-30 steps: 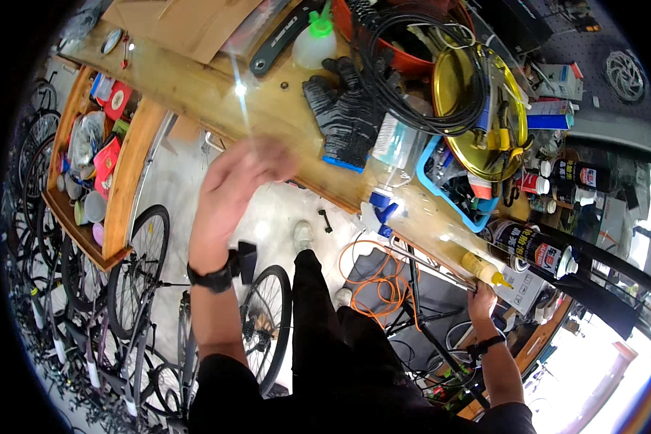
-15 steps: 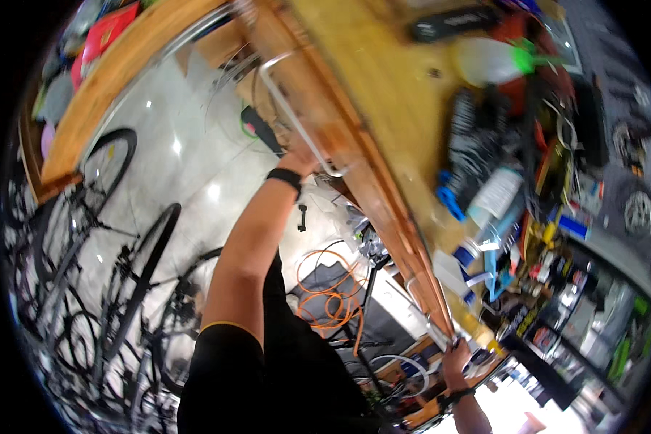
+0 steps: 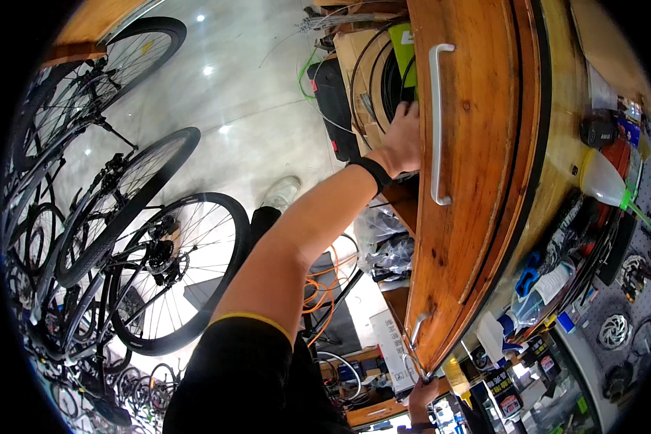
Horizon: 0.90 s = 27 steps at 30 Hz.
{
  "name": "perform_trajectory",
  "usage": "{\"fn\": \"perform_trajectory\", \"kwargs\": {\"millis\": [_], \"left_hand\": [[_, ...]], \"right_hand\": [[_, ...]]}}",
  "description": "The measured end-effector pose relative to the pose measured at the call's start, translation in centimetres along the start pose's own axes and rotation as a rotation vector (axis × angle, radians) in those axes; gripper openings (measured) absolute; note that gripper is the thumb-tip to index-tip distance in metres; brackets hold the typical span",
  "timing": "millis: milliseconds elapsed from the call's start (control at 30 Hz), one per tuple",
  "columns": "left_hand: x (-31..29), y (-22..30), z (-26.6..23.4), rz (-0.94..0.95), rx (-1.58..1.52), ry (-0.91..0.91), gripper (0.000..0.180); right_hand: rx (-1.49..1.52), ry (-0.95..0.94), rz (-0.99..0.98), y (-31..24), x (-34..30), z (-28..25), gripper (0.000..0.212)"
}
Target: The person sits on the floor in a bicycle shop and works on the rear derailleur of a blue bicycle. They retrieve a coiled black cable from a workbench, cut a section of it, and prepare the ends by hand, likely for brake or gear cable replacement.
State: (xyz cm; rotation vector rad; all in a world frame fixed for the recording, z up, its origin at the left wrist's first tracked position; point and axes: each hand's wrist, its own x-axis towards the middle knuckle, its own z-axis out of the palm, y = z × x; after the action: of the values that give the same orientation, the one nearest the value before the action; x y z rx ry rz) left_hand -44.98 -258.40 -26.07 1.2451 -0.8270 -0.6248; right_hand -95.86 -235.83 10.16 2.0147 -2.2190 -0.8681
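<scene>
My left hand (image 3: 403,137), with a black band on its wrist, reaches under the wooden drawer front beside a coil of black cable (image 3: 392,79). Its visible fingertips are apart; the drawer front hides part of the hand, and I cannot tell whether it touches the coil. Cardboard (image 3: 354,54) lies behind the coil. Close by runs the drawer's pale metal handle (image 3: 438,123). Far down the bench, my right hand (image 3: 422,393) is closed at the end of the drawer front, near a thin looped wire (image 3: 410,365). What its fingers hold is too small to make out.
Several bicycles (image 3: 152,260) stand at the left. A black case (image 3: 333,108) and an orange hose (image 3: 318,296) lie on the floor. Clear plastic bags (image 3: 387,246) fill the lower shelf. On the bench are a white squeeze bottle (image 3: 602,177) and tools.
The view has swung, so the bench now stands more upright at the right. My left hand has moved from near the drawer handle to the cable coil below. My right hand stays at the bench's end.
</scene>
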Motion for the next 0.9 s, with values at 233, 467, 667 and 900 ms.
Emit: {"fn": "perform_trajectory", "kwargs": {"millis": [233, 467, 667, 900], "left_hand": [[3.1, -4.0, 4.4, -0.446, -1.112, 0.357, 0.039], [2.1, 5.9, -3.1, -0.297, 0.746, 0.004, 0.052], [-3.7, 4.4, -8.6, -0.325, 0.785, 0.425, 0.062], [-4.5, 0.6, -10.7, -0.487, 0.443, 0.311, 0.081]], "right_hand": [[0.032, 0.099, -0.104, -1.4, -0.2, -0.5, 0.025], [-0.101, 0.068, -0.048, 1.1, -0.8, 0.3, 0.026], [-0.006, -0.023, -0.067, -1.6, 0.0, -1.4, 0.023], [0.009, -0.034, -0.067, -2.3, -0.1, -1.7, 0.021]]}}
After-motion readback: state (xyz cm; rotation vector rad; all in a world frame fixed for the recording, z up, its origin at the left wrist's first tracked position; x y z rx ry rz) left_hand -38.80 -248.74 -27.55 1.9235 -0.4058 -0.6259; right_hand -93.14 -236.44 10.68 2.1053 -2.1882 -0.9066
